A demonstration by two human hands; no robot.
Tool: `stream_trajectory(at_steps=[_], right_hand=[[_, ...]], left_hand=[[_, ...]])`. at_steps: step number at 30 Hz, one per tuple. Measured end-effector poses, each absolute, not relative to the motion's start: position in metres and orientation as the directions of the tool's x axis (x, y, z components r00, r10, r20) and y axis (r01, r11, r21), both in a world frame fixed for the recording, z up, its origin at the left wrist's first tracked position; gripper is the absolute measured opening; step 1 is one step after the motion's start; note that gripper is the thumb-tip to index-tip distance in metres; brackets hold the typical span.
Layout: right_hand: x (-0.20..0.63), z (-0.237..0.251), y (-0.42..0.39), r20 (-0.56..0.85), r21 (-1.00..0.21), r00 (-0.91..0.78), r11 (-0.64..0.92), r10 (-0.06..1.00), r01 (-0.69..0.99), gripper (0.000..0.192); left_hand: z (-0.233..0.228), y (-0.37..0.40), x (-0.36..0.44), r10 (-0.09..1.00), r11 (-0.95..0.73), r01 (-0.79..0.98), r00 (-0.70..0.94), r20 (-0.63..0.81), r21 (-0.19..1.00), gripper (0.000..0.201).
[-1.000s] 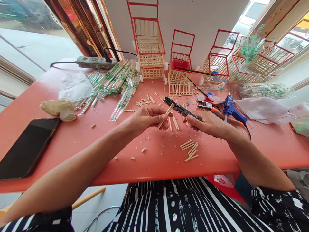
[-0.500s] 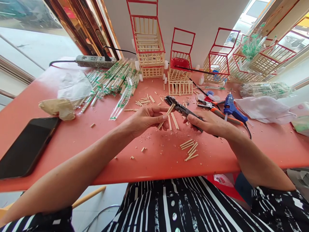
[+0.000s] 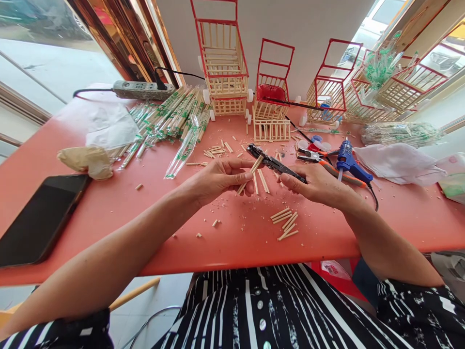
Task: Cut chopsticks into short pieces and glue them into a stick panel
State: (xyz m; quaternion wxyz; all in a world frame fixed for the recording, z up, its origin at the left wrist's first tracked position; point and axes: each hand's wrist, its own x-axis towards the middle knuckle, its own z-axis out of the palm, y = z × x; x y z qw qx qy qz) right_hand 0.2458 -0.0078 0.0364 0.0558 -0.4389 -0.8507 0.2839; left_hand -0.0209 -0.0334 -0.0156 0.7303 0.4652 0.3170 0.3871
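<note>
My left hand (image 3: pixel 218 178) pinches a short wooden stick (image 3: pixel 251 172) between thumb and fingers, tilted up to the right. My right hand (image 3: pixel 316 185) grips the handles of black cutting pliers (image 3: pixel 271 161), whose jaws sit around the stick's upper end. Both hands hover just above the red table (image 3: pixel 109 203). A small pile of cut stick pieces (image 3: pixel 285 224) lies below my right hand, and more cut pieces (image 3: pixel 262 182) lie between the hands.
A black phone (image 3: pixel 39 218) lies at the left. Wrapped chopsticks (image 3: pixel 174 121) spread at the back left near a power strip (image 3: pixel 140 89). Stick-and-red-frame cart models (image 3: pixel 223 63) stand along the back. A blue glue gun (image 3: pixel 348 162) and orange-handled pliers (image 3: pixel 334 170) lie right.
Hardly anything differs: the hands and the pliers keep their pose on the stick, and the view has drifted slightly.
</note>
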Motion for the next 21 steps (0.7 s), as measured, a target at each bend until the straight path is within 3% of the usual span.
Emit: stream_trajectory(at_steps=[21], right_hand=[[0.244, 0.025, -0.011, -0.047, -0.489, -0.610, 0.514, 0.791, 0.705, 0.072]], left_hand=[[-0.016, -0.037, -0.021, 0.873, 0.285, -0.214, 0.460, -0.162, 0.934, 0.047]])
